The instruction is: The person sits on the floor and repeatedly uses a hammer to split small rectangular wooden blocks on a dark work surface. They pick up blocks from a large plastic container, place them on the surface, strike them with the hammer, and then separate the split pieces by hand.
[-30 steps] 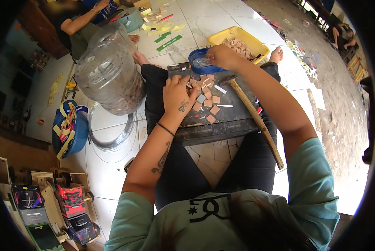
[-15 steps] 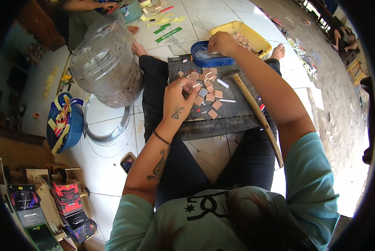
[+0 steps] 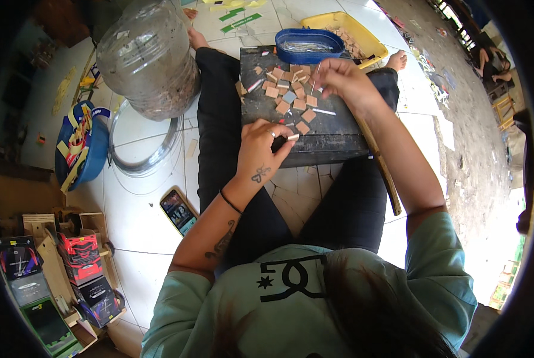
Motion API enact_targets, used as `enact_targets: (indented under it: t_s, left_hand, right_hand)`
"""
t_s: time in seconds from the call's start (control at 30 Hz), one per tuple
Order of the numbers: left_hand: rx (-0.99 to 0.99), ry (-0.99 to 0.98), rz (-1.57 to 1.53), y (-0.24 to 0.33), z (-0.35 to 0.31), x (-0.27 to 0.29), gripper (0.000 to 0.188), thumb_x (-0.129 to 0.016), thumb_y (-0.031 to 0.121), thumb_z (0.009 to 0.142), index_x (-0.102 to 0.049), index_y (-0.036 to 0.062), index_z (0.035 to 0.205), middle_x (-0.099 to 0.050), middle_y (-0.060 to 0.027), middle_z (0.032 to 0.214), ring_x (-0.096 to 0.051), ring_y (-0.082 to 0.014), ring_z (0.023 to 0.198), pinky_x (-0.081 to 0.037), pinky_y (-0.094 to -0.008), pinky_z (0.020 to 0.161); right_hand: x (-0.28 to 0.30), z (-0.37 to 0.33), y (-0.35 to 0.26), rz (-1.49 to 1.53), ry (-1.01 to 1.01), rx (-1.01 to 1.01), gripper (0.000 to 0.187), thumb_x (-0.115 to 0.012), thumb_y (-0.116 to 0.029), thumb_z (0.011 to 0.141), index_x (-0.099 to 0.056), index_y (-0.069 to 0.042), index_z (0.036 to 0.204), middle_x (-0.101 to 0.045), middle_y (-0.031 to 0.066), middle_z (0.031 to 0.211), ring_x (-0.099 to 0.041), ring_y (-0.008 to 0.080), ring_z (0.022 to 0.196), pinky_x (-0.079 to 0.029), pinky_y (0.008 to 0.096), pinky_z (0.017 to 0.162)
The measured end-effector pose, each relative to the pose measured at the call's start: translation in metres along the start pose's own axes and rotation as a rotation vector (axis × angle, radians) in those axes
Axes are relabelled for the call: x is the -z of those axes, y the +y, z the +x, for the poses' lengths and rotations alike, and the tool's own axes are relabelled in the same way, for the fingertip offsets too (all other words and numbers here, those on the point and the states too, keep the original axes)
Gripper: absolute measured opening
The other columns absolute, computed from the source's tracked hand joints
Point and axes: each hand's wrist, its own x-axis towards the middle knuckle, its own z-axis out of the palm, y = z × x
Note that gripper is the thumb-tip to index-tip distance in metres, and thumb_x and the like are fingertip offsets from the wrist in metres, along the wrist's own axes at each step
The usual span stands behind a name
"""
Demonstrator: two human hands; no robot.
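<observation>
My left hand [image 3: 259, 148] is closed at the near left edge of a dark board [image 3: 332, 143], pinching a small wooden piece [image 3: 292, 137] between thumb and finger. Above the board's right side, my right hand [image 3: 347, 82] pinches a thin wire [image 3: 316, 77], which points upward from the fingertips. Small square wooden blocks [image 3: 302, 127] lie scattered over the board between both hands. A blue oval container [image 3: 309, 58] of thin metal wires stands at the board's far edge. The wooden hammer handle [image 3: 381, 167] lies under my right forearm, its head hidden.
Beyond the board is a yellow basin [image 3: 371, 43] of wooden pieces. To the left stand a large clear plastic jug [image 3: 144, 59], a wire coil [image 3: 147, 164] and a blue tub of strips [image 3: 94, 161]. A phone [image 3: 177, 210] lies on the tiles; toy trucks [image 3: 79, 262] stand lower left.
My right hand has come back from the blue container with a wire in its fingers. My left hand has shifted toward the board's near edge, still holding the wooden piece.
</observation>
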Motion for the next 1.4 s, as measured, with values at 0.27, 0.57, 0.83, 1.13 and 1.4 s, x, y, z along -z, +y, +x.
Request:
enact_targets:
  t_s: [0.27,0.57,0.83,1.13,1.4]
  left_hand:
    - [-0.040,0.022,-0.001,-0.009,-0.003,-0.003,0.012,-0.079,0.013,0.073,-0.072,0.0100,0.083,-0.070,-0.0011,0.082,-0.061,-0.0191,0.083,-0.040,-0.0329,0.084]
    - [-0.054,0.055,-0.004,-0.012,-0.004,-0.007,0.010,-0.077,0.015,0.074,-0.070,0.0095,0.079,-0.070,0.0010,0.081,-0.060,-0.0179,0.083,-0.039,-0.0331,0.082]
    - [-0.011,0.027,-0.057,-0.006,-0.003,-0.006,0.012,-0.073,0.011,0.077,-0.069,0.0056,0.087,-0.067,-0.0037,0.088,-0.060,-0.0216,0.085,-0.043,-0.0352,0.082]
    - [0.030,0.064,-0.197,0.002,-0.002,-0.008,0.017,-0.071,0.004,0.078,-0.068,0.0037,0.095,-0.064,-0.0070,0.090,-0.061,-0.0241,0.084,-0.045,-0.0348,0.078]
    - [-0.034,0.096,0.059,0.004,-0.011,-0.009,0.010,-0.074,0.012,0.077,-0.069,0.0106,0.085,-0.066,0.0027,0.081,-0.060,-0.0174,0.086,-0.035,-0.0349,0.085]
  right_hand:
    - [-0.058,-0.061,0.032,-0.217,0.119,0.137,0.007,-0.069,-0.001,0.086,-0.063,0.001,0.086,-0.064,-0.0003,0.077,-0.056,0.0018,0.068,-0.045,0.0196,0.058]
    - [-0.067,-0.067,0.032,-0.454,0.147,0.251,0.007,-0.069,-0.002,0.085,-0.063,0.001,0.085,-0.067,0.0039,0.074,-0.058,0.0040,0.064,-0.048,0.0224,0.058]
    - [-0.066,-0.067,0.031,-0.470,0.172,0.323,0.007,-0.069,-0.003,0.085,-0.064,0.001,0.087,-0.068,0.0048,0.076,-0.061,0.0070,0.067,-0.050,0.0233,0.061]
    - [-0.060,-0.073,0.031,-0.313,0.253,0.277,0.007,-0.068,-0.003,0.086,-0.065,0.001,0.091,-0.069,0.0024,0.082,-0.064,0.0069,0.075,-0.050,0.0211,0.066]
    - [-0.060,-0.074,0.031,-0.348,0.201,0.238,0.007,-0.069,-0.004,0.086,-0.065,0.001,0.089,-0.069,0.0036,0.081,-0.062,0.0058,0.074,-0.050,0.0224,0.065]
